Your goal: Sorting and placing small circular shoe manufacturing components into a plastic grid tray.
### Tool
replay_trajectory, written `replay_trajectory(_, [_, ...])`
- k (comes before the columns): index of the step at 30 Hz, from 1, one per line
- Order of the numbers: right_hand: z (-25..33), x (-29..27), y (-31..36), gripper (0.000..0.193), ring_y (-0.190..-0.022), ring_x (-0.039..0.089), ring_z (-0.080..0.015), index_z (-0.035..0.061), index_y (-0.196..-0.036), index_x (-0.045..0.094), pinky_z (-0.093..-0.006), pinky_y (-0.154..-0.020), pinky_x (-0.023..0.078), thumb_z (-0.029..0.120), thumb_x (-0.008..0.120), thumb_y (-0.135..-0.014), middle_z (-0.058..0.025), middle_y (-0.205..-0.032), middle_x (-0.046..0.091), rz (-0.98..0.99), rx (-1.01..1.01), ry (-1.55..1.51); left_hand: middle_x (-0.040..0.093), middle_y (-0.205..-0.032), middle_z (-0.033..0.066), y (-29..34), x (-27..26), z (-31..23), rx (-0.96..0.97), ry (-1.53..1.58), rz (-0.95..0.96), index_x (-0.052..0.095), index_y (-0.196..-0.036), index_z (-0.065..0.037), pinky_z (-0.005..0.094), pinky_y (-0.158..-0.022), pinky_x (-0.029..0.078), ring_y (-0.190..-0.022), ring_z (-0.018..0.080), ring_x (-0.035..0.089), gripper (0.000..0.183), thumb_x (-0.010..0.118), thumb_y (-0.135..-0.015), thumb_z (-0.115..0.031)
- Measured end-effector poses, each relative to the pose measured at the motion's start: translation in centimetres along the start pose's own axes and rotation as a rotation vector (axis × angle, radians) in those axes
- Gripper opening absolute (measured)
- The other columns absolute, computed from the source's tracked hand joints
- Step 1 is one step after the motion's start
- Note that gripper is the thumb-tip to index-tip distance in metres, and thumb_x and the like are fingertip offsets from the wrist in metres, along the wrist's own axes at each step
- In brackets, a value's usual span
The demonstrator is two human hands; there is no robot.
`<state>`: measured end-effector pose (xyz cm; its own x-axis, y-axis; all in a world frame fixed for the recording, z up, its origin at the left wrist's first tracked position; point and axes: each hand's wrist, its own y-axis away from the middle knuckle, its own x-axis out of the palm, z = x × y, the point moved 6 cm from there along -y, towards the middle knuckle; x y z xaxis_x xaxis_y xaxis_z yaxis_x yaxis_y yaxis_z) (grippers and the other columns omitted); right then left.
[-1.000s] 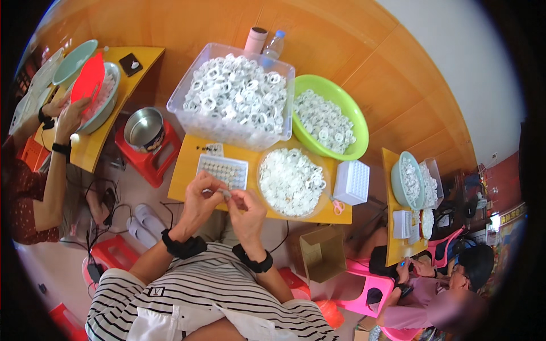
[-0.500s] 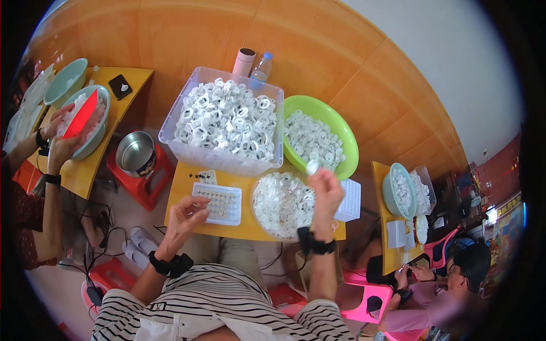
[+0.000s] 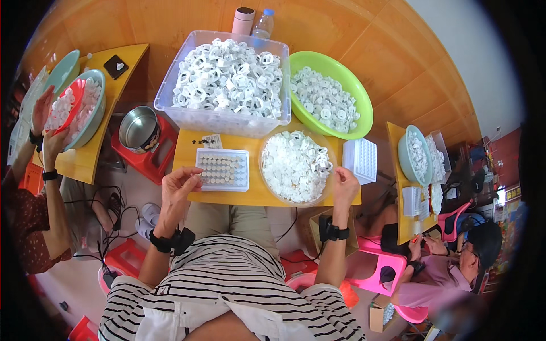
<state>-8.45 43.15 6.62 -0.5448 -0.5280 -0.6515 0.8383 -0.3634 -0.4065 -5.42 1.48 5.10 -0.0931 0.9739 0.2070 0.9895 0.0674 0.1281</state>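
Note:
My left hand is closed in a pinch at the left edge of a white tray with rows of small round pale discs. Whatever may sit between its fingertips is too small to make out. Over the right rim of a round shallow dish is my right hand, its fingers drawn together; I cannot tell whether they hold anything. White plastic pieces are heaped in that dish. Behind stands a clear bin full of white ring-shaped parts, beside a green basin of small white parts.
A white gridded block stands right of the dish. Small black bits lie behind the tray. On the left, a steel pot rests on a red stool. Co-workers sit at tables on both sides. A pink flask and bottle stand behind.
My right hand has come down from near the green basin to the dish's right rim; the white piece it held no longer shows. On the left, a co-worker's red scoop has tilted, showing white parts.

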Motion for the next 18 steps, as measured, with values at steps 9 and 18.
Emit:
replay_trajectory(9, [3.8, 4.0, 1.5, 0.011, -0.076, 0.049, -0.0289, 0.0047, -0.072, 0.064, -0.0384, -0.068, 0.042, 0.011, 0.069, -0.065, -0.0090, -0.076, 0.054, 0.096, -0.202, 0.411, 0.061, -0.078, 0.0028, 0.9, 1.2, 0.1, -0.018, -0.034, -0.014, 0.062, -0.097, 0.002, 0.0205, -0.066, 0.047, -0.070, 0.0079, 0.057, 0.017, 0.057, -0.084, -0.009])
replay_trajectory(18, [8.3, 1.5, 2.7, 0.012, -0.070, 0.049, -0.0266, 0.0041, -0.079, 0.064, -0.0366, -0.064, 0.040, 0.000, 0.065, -0.068, -0.0071, -0.072, 0.054, -0.077, -0.398, 0.207, 0.062, -0.085, 0.0047, 1.0, 2.5, -0.6, -0.047, -0.066, 0.075, 0.061, -0.099, 0.002, 0.0205, -0.068, 0.048, -0.073, 0.0081, 0.058, 0.021, 0.056, -0.086, -0.013])
